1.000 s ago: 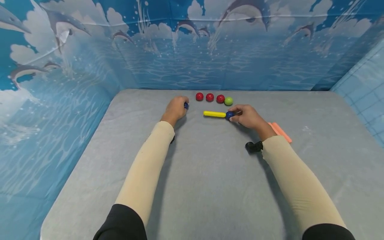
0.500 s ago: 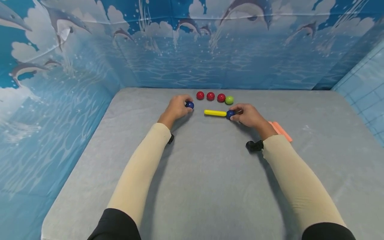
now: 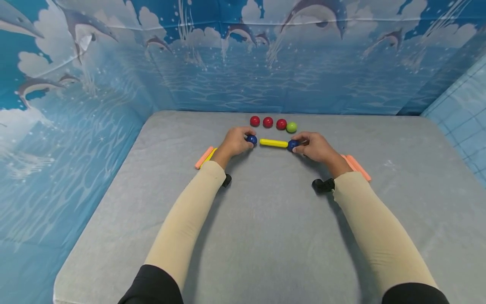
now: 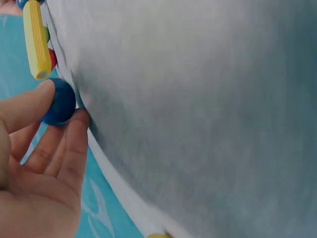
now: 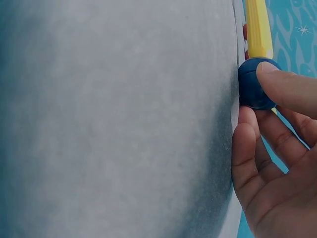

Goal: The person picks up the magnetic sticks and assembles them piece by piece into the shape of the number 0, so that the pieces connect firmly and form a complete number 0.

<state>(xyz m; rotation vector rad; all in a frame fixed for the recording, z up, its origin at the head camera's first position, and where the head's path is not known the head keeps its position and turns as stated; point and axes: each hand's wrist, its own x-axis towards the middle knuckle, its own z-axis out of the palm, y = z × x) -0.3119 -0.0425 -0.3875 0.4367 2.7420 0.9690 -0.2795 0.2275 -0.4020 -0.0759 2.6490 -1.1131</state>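
My left hand (image 3: 234, 142) pinches a dark blue ball (image 3: 252, 139) between thumb and fingers near the table's far side. A short gap to its right lies the free end of a yellow ribbed rod (image 3: 273, 143). That end shows a small greyish disc in the left wrist view, close to the left blue ball (image 4: 62, 101) but apart from it. At the rod's other end sits a second blue ball (image 3: 292, 145), touching it, and my right hand (image 3: 315, 145) holds this ball. In the right wrist view the thumb presses the blue ball (image 5: 251, 89) just below the yellow rod (image 5: 258, 29).
Behind the hands, three red balls (image 3: 268, 122) and a green ball (image 3: 291, 127) stand in a row. Orange rods (image 3: 357, 168) lie by the right forearm. An orange rod (image 3: 203, 157) and a yellow rod (image 3: 207, 158) lie beside the left wrist on the grey table (image 3: 265, 228).
My left hand has moved right with its blue ball, up near the rod's free end, uncovering the rods at the left. The right hand has stayed nearly still.
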